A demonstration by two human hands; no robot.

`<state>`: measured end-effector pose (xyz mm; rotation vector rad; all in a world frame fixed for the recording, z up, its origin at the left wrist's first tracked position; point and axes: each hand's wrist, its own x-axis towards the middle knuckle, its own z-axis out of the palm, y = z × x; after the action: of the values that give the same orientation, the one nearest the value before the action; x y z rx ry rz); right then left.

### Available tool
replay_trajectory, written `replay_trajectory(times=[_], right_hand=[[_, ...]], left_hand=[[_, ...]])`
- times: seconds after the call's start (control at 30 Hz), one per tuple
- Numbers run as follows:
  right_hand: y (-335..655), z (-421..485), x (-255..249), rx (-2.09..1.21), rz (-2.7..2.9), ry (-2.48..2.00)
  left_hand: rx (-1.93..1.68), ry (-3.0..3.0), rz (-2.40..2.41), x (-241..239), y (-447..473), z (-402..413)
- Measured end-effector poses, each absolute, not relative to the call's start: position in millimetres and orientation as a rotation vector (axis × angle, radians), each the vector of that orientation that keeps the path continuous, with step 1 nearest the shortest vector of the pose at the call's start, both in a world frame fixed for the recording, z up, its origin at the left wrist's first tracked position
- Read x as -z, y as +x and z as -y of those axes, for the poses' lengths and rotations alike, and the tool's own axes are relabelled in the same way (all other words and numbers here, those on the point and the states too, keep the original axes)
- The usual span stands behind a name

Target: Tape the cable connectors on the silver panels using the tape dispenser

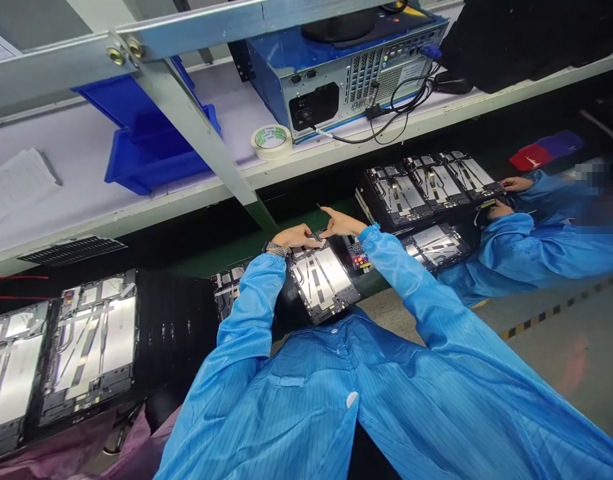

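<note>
Pinching in toward a small dark part (316,235) at the top edge of an opened tablet panel (322,280), the left grip (295,236) has its fingers curled over that edge, though whether they are clamped on the part is hidden. The right grip (343,223) sits just beside it with its fingers apart and the index finger extended, closing on nothing visible. A metal-banded watch (276,249) circles the left wrist, and blue striped smock sleeves (251,313) run back from both grips.

The panel lies directly below the grips on a dark green worktop (206,263), its silver backing crossed by dark strips. A small circuit board with red lights (357,255) sits just past the right grip. Farther beyond that grip, a row of similar panels (416,193) stands near a co-worker's two hands (509,197), which work at the row's far end. Well to the left of the left grip lie two larger panels (91,347).

Past the grips, on a white shelf (81,150), are a blue computer case (346,73), a roll of tape (270,141) and blue plastic bins (151,147)
</note>
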<state>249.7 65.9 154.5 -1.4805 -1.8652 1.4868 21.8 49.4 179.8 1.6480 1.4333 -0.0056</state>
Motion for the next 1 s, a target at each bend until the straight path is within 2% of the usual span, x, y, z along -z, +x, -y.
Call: replay_trajectory(times=[0.13,0.3,0.43,0.5,0.7,1.0], right_hand=[[253.7,-50.3,-134.2,-1.507,1.564,-1.339],[246.7,-34.3,-124.0,-1.394,1.593,-1.286],[249.5,-9.3,-140.5,-1.008,1.602,-1.392],[248.9,12.2,-154.5,-0.919,1.678,-1.349],[211.8,61.6,-178.4,-0.992,2.026,-1.131],[156.9,35.7,-158.8,-1.073,2.216,-0.965]], left_hand=[[0.007,1.658,-1.500,-182.4,31.8,-45.5],[-0.090,1.686,-1.441,-171.4,25.0,-50.2],[-0.483,1.587,-1.318,-166.0,-9.7,-40.0],[-0.697,1.502,-1.346,-165.5,-32.0,-23.4],[-1.003,1.303,-1.488,-146.5,-65.5,48.9],[-1.201,1.091,-1.386,-97.2,-33.0,97.2]])
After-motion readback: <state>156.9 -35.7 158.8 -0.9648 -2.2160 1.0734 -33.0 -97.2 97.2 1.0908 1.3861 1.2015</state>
